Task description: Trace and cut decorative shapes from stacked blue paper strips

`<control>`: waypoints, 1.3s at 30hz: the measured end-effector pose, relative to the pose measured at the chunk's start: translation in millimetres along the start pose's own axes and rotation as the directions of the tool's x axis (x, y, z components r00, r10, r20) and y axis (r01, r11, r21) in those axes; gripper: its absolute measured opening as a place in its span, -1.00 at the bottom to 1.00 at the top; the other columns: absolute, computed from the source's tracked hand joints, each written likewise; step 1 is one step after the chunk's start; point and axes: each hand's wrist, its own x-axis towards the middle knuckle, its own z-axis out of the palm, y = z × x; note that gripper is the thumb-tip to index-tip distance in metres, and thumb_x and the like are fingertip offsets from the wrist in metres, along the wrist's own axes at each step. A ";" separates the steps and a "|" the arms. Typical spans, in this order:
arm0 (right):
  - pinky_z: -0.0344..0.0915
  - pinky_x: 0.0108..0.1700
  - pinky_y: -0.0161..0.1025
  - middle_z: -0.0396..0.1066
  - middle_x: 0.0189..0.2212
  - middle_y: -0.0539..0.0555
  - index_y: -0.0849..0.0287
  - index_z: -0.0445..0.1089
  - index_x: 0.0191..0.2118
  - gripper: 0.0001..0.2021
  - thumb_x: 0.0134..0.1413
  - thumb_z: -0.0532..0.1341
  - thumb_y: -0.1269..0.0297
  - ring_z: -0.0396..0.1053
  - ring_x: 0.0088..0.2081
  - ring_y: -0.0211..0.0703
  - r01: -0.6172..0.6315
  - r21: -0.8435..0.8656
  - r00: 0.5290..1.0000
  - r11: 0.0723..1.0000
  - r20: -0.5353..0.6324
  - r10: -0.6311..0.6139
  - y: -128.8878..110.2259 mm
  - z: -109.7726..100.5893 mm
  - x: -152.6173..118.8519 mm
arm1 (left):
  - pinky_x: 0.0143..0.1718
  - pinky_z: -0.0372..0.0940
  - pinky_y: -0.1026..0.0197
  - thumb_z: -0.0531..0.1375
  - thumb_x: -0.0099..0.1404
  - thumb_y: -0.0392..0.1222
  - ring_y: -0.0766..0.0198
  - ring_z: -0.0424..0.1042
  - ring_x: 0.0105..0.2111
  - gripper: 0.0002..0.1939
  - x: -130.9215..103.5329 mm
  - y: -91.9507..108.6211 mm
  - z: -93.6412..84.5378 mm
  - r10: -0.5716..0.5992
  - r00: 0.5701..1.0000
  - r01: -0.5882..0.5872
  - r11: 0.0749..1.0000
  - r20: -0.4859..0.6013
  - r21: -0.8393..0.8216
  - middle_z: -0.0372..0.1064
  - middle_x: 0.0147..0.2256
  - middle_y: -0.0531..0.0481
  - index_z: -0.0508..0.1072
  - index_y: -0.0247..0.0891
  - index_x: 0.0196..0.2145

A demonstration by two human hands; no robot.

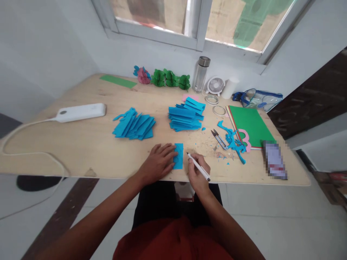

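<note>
A small blue paper rectangle (178, 151) lies near the front edge of the table, with faint drawn lines on it. Flat on its left side rests my left hand (159, 161), fingers stretched out and covering part of the paper. Just to the right, my right hand (199, 169) is closed around a white marker pen (200, 167). The pen's dark tip points up and left, a little apart from the paper. Beyond my hands are a pile of folded blue paper pieces (134, 126) on the left and a stack of blue paper strips (184, 117) in the middle.
Thread snips (219, 139) lie beside blue paper scraps (235, 142) on the right. Green card sheets (251, 124) sit behind a pixelated packet (273, 159). Along the wall stand green paper flowers (170, 78), a glass bottle (200, 76) and a small fan (215, 85). A white power strip (81, 112) lies left.
</note>
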 end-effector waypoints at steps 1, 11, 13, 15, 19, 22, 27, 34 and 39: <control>0.38 -0.23 -0.19 0.48 -0.38 0.07 0.11 0.39 -0.24 -0.85 0.18 0.08 0.31 0.45 -0.32 -0.10 0.007 -0.006 1.000 1.000 -0.007 -0.007 0.0 -0.2 -0.7 | 0.18 0.05 -0.25 0.05 0.32 -0.14 -0.08 0.23 0.20 -0.63 0.0 -0.2 0.3 0.003 1.000 -0.003 1.000 0.001 -0.001 0.34 0.14 -0.22 0.44 -0.18 0.03; 0.39 -0.24 -0.20 0.49 -0.38 0.08 0.12 0.40 -0.23 -0.85 0.18 0.08 0.33 0.46 -0.33 -0.10 0.066 -0.022 0.996 0.998 -0.053 -0.067 2.6 0.0 -4.4 | 0.16 0.08 -0.22 0.02 0.34 -0.13 -0.06 0.25 0.18 -0.64 -0.5 1.1 1.2 0.007 1.000 -0.007 0.999 -0.002 0.053 0.34 0.14 -0.24 0.44 -0.21 0.02; 0.38 -0.26 -0.20 0.49 -0.39 0.08 0.12 0.40 -0.24 -0.85 0.17 0.08 0.34 0.46 -0.33 -0.10 0.070 -0.032 0.996 0.997 -0.052 -0.072 2.7 0.3 -4.4 | 0.15 0.09 -0.21 0.02 0.34 -0.13 -0.05 0.25 0.19 -0.64 -0.7 1.1 0.6 0.003 1.000 -0.003 0.998 0.001 0.062 0.33 0.15 -0.23 0.44 -0.20 0.01; 0.38 -0.26 -0.21 0.49 -0.39 0.09 0.12 0.41 -0.24 -0.84 0.17 0.08 0.34 0.46 -0.34 -0.09 0.076 -0.044 0.996 0.996 -0.051 -0.078 1.7 0.4 -4.4 | 0.15 0.09 -0.20 0.01 0.35 -0.14 -0.05 0.25 0.19 -0.64 -1.1 0.1 0.8 0.016 1.000 -0.015 0.997 -0.007 0.075 0.33 0.15 -0.23 0.43 -0.20 0.02; 0.38 -0.26 -0.21 0.49 -0.39 0.09 0.13 0.40 -0.24 -0.87 0.17 0.10 0.34 0.46 -0.35 -0.10 0.097 -0.044 0.994 0.994 -0.049 -0.099 -0.7 1.1 -4.2 | 0.12 0.11 -0.20 0.03 0.34 -0.14 -0.07 0.28 0.16 -0.65 -2.3 -6.6 4.7 0.077 0.995 -0.070 0.991 -0.057 0.114 0.35 0.13 -0.25 0.43 -0.21 0.01; 0.37 -0.27 -0.22 0.48 -0.39 0.09 0.14 0.40 -0.23 -0.86 0.16 0.10 0.36 0.46 -0.35 -0.11 0.105 -0.052 0.993 0.993 -0.057 -0.108 -0.4 3.1 -3.8 | 0.11 0.11 -0.16 0.05 0.32 -0.16 -0.07 0.29 0.15 -0.65 -3.4 -14.5 9.4 0.136 0.988 -0.124 0.981 -0.075 0.153 0.37 0.12 -0.22 0.42 -0.20 0.02; 0.37 -0.26 -0.21 0.48 -0.38 0.10 0.14 0.38 -0.19 -0.85 0.14 0.11 0.39 0.45 -0.34 -0.11 0.131 -0.063 0.988 0.989 -0.075 -0.135 0.6 4.6 -4.1 | 0.11 0.09 -0.15 0.06 0.31 -0.16 -0.07 0.28 0.15 -0.65 -4.8 -20.7 12.6 0.165 0.984 -0.152 0.971 -0.060 0.185 0.37 0.12 -0.20 0.41 -0.18 0.03; 0.39 -0.25 -0.19 0.48 -0.38 0.10 0.13 0.37 -0.18 -0.85 0.13 0.12 0.41 0.45 -0.34 -0.10 0.155 -0.066 0.986 0.986 -0.048 -0.158 0.6 2.9 -3.0 | 0.13 0.07 -0.15 0.06 0.31 -0.14 -0.07 0.29 0.15 -0.65 -2.1 -15.3 9.5 0.120 0.991 -0.113 0.986 -0.056 0.123 0.38 0.12 -0.20 0.43 -0.17 0.02; 0.40 -0.26 -0.20 0.49 -0.38 0.10 0.13 0.37 -0.19 -0.86 0.13 0.13 0.42 0.46 -0.34 -0.11 0.160 -0.080 0.986 0.984 -0.039 -0.164 2.2 2.9 -3.8 | 0.12 0.07 -0.17 0.05 0.32 -0.13 -0.09 0.29 0.15 -0.64 -2.2 -13.2 8.4 0.106 0.993 -0.099 0.990 -0.061 0.101 0.37 0.12 -0.23 0.44 -0.20 0.02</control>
